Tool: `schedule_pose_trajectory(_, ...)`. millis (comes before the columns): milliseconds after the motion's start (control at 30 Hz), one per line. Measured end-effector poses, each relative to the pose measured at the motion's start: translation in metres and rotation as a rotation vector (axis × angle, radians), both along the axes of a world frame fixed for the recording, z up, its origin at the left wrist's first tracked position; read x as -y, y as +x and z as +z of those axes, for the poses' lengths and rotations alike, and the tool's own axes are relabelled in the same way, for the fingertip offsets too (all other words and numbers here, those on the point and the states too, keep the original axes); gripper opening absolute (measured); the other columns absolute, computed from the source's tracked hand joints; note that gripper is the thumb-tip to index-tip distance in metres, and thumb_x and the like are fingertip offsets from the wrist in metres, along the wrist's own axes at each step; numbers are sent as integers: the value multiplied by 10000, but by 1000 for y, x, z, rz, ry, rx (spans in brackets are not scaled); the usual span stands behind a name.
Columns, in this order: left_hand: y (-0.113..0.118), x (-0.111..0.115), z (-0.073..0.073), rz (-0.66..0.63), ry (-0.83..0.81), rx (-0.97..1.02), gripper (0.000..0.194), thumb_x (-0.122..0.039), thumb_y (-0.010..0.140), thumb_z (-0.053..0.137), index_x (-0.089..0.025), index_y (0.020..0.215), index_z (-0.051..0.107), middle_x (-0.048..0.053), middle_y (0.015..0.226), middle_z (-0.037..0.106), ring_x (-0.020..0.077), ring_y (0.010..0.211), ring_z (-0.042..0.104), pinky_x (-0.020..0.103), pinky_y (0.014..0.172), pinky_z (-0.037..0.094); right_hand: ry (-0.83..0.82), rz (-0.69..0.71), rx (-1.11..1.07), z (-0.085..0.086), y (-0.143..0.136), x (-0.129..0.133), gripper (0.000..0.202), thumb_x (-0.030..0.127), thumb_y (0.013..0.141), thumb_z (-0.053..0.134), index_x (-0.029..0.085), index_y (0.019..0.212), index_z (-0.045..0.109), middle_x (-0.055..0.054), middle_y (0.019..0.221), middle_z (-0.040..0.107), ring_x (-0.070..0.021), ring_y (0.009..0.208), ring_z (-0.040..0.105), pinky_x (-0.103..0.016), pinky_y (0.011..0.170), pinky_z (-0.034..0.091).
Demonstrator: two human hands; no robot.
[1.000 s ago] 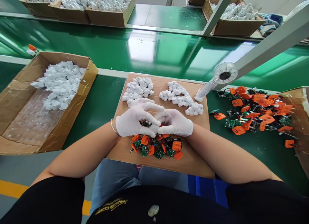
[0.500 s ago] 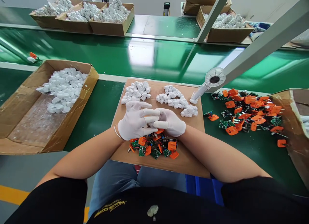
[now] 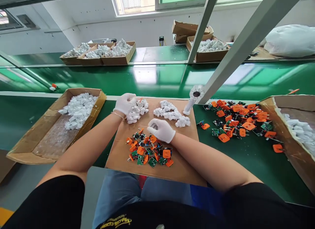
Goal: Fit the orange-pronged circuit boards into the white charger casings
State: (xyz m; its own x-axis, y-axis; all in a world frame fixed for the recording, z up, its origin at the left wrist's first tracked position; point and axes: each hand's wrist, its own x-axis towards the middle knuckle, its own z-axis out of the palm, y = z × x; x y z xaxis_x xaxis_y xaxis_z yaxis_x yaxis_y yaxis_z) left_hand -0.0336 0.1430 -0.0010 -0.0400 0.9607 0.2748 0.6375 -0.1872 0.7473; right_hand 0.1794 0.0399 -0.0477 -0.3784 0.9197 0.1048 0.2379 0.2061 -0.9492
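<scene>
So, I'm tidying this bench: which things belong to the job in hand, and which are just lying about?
In use, it seems:
white pieces
circuit boards with orange parts
cardboard sheet under both

Probably just lying about:
clear round-headed object
white bundle at back right

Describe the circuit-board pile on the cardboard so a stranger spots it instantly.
Find the cardboard sheet on the green bench. On its near half sits the circuit-board pile, green and orange, unlike the white heaps behind; the larger lookalike pile at right lies off the cardboard.
</scene>
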Motion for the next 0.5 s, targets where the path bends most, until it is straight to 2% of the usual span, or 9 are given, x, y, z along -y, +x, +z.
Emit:
schedule_pose_trajectory(100,1,-59,14,31,-42,-121,305,-367,856,735,-82,794,645,42,699,645,139,647,563,305,668,489,125,81,158,-2,-3,4,83,224,817,708,170,817,645,-10,692,684,-124,595,584,-257,624,454)
schedule_pose_trajectory(167,7,-84,21,-8,-53,-187,308,-386,936,669,-82,893,650,40,796,669,132,702,591,314,729,529,152,92,191,-1,-3,5,91,222,813,726,164,848,666,-13,697,693,-125,602,592,-252,634,453)
schedule_pose_trajectory(233,14,-98,25,-48,-77,-262,307,-392,983,614,-98,1064,648,56,987,683,157,842,648,344,806,576,173,102,209,2,-1,4,104,221,811,738,159,870,678,-21,716,707,-129,624,607,-251,656,457)
schedule_pose_trajectory(300,23,-102,29,-75,-107,-344,341,-381,995,599,-110,1200,621,82,1156,657,190,979,660,389,886,587,192,119,228,5,1,3,113,234,820,741,160,889,689,-23,739,722,-132,647,624,-250,675,458)
schedule_pose_trajectory(367,33,-98,33,-86,-126,-433,374,-379,990,605,-116,1257,603,100,1243,630,224,1068,646,432,943,572,199,133,242,8,2,2,118,252,833,737,167,904,697,-16,754,733,-132,662,639,-247,685,457)
schedule_pose_trajectory(433,45,-87,34,-105,-148,-530,403,-399,983,607,-129,1282,593,117,1290,613,256,1153,619,484,1002,536,217,126,257,8,2,1,115,271,841,735,178,900,703,-6,751,733,-133,668,645,-245,682,452)
schedule_pose_trajectory(500,61,-69,34,-188,-202,-632,468,-450,939,642,-129,1278,608,138,1305,619,300,1227,587,519,1065,475,243,114,272,8,0,1,112,290,843,735,187,878,708,3,728,720,-133,653,635,-245,664,439)
